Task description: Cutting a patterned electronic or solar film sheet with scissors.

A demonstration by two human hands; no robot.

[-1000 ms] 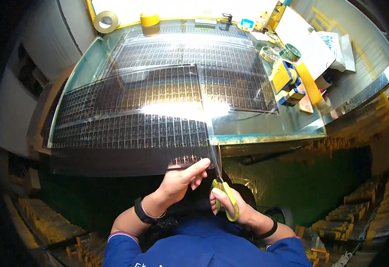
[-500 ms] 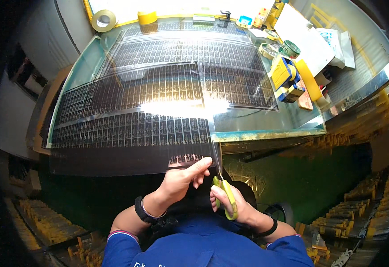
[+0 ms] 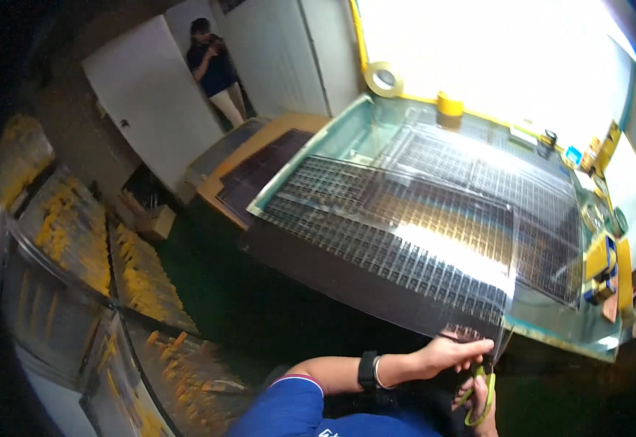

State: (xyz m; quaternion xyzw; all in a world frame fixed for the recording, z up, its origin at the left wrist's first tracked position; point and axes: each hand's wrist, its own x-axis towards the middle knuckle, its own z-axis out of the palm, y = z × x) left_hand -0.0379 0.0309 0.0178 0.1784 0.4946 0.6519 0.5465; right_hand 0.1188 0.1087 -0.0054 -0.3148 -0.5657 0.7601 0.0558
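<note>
My left hand (image 3: 441,355) pinches the near right corner of a large dark film sheet (image 3: 347,273) printed with rows of small repeated figures. The sheet lies partly on the glass-topped table, and its plain dark near strip hangs over the front edge. Just below that corner, my right hand (image 3: 483,402) grips scissors (image 3: 490,386) by their yellow-green handles. The blades point up at the sheet's right edge, mostly hidden by my left hand, so I cannot tell how far apart they are. Another printed film (image 3: 551,251) lies beneath, farther right.
A glass-topped table (image 3: 310,156) carries a tape roll (image 3: 384,79), a yellow roll (image 3: 449,103) and a blue-and-yellow tape dispenser (image 3: 600,262). Left of it stands a low brown board (image 3: 219,178). A person (image 3: 216,69) stands by the white door (image 3: 147,95). Yellow-piled racks (image 3: 70,226) line the left.
The view has swung left, so the table appears farther right and the door, the person and the left racks show. Both hands keep their hold on the sheet and scissors.
</note>
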